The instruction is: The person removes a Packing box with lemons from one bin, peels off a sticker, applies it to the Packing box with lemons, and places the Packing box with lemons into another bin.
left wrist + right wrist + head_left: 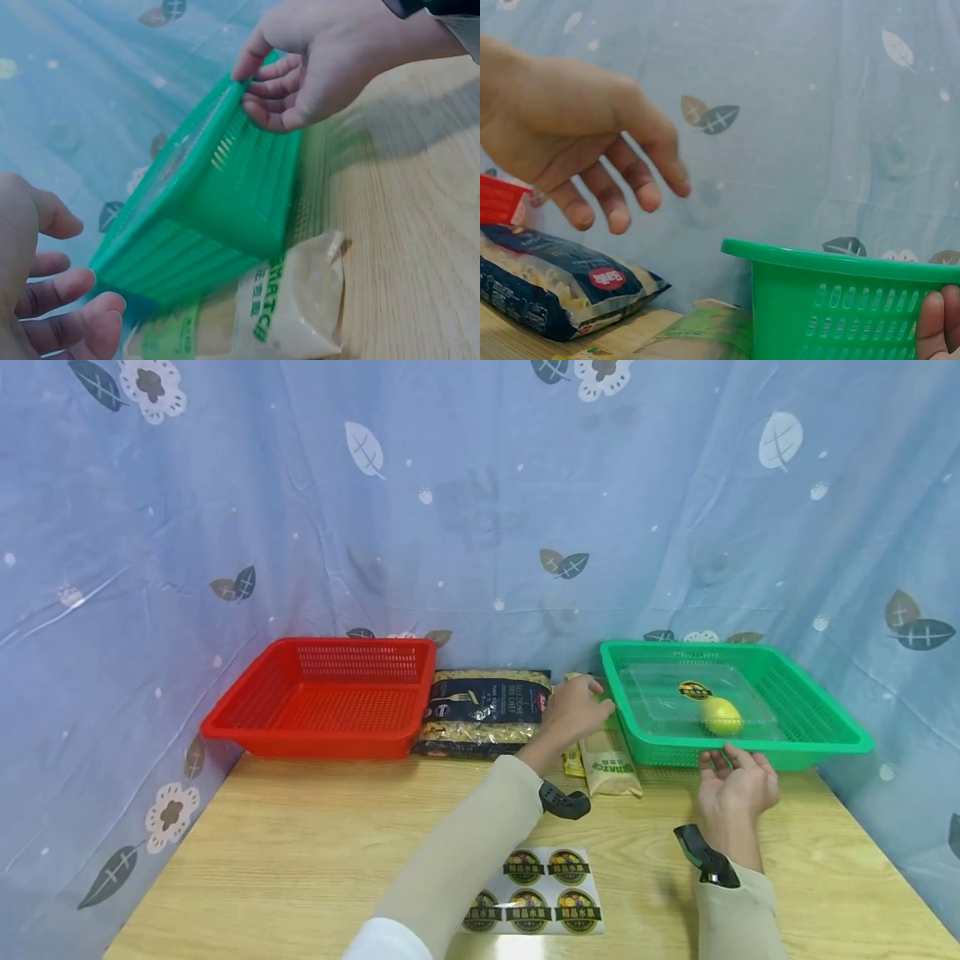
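Observation:
My right hand (738, 785) holds the front rim of a green plastic basket (750, 746). In the left wrist view its thumb lies on the rim and its other fingers curl beneath. Inside the basket is a clear plastic box (652, 681) with a black and gold sticker (695, 691). A round yellow fruit (722, 717) shows at the box; whether it is inside is unclear. My left hand (576, 712) hovers beside the basket's left end, fingers spread and loosely bent. The right wrist view shows a gap between this left hand (592, 135) and the basket.
A red basket (315, 743) stands at the left. Between the baskets lie a dark pasta bag (487, 702), a beige packet (611, 764) and a small yellow packet (573, 762). A sheet of round stickers (528, 889) lies in front on the wooden table (300, 852). A blue curtain (465, 527) hangs behind.

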The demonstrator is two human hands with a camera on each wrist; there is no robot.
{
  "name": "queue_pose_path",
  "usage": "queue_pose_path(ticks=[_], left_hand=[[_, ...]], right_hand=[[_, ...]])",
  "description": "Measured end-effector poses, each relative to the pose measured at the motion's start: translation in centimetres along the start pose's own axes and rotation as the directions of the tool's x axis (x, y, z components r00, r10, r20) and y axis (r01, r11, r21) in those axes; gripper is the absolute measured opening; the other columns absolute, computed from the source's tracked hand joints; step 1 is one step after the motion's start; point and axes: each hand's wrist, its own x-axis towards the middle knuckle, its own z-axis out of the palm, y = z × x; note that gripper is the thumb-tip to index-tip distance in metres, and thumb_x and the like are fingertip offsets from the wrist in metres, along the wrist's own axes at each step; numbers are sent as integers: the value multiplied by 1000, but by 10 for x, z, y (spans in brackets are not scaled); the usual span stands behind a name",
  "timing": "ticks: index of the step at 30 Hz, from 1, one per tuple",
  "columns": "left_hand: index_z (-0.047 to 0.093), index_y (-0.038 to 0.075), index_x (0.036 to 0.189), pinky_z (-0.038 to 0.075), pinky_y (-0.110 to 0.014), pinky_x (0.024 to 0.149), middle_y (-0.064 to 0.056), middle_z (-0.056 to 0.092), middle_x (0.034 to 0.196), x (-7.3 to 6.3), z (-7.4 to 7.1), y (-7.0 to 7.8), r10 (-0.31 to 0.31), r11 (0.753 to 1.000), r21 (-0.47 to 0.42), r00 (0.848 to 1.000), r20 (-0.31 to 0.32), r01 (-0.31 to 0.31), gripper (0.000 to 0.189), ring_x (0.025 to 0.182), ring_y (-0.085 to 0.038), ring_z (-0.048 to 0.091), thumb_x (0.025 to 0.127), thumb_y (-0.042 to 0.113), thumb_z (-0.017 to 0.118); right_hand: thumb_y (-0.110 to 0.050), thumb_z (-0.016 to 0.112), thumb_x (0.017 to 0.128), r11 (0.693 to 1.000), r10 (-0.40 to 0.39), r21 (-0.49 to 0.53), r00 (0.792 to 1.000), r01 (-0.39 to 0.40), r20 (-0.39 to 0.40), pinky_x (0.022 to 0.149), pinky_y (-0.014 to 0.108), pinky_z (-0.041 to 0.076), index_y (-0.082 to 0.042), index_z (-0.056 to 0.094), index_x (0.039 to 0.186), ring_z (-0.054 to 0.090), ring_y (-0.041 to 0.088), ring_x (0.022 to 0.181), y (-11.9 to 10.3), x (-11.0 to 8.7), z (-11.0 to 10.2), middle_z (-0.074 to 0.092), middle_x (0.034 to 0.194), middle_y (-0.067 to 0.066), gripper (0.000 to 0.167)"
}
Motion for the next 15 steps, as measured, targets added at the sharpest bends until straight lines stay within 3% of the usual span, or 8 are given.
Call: queue_pose_path(ticks=[2, 5, 9, 15], left_hand=[[65, 23, 128, 35, -29, 45, 4, 65, 73, -1, -2, -8, 5, 999, -47, 1000, 13, -4, 31, 45, -13, 38, 98, 30, 65], [66, 23, 125, 31, -29, 42, 4, 59, 65, -4, -6, -18, 12, 993, -115, 1000, 9, -10, 28, 43, -12, 35, 97, 27, 65], [67, 20, 123, 38, -30, 48, 5, 61, 74, -9, -12, -30, 45, 985, -163, 999, -26, -49, 26, 49, -12, 43, 97, 27, 65], [67, 19, 123, 43, -31, 58, 6, 63, 84, -20, -23, -44, 72, 976, -201, 995, -71, -85, 27, 63, -10, 53, 96, 23, 65]], right_hand=[[11, 56, 95, 1000, 8, -12, 1000, -8, -17, 63, 35, 47, -18, 36, 120, 46, 25, 71, 0, 0, 0, 42, 105, 5, 43], [10, 57, 95, 1000, 9, -24, 1000, -9, -24, 63, 35, 46, -17, 36, 117, 45, 25, 70, 0, -1, 0, 43, 101, 6, 41], [10, 57, 95, 999, -4, -40, 1000, 3, -20, 62, 35, 46, -16, 36, 117, 44, 25, 71, 1, -2, 2, 43, 100, 7, 41], [6, 57, 96, 990, -58, -131, 996, 50, -61, 61, 32, 46, -18, 35, 121, 45, 22, 76, 2, -5, 4, 36, 118, 2, 41]])
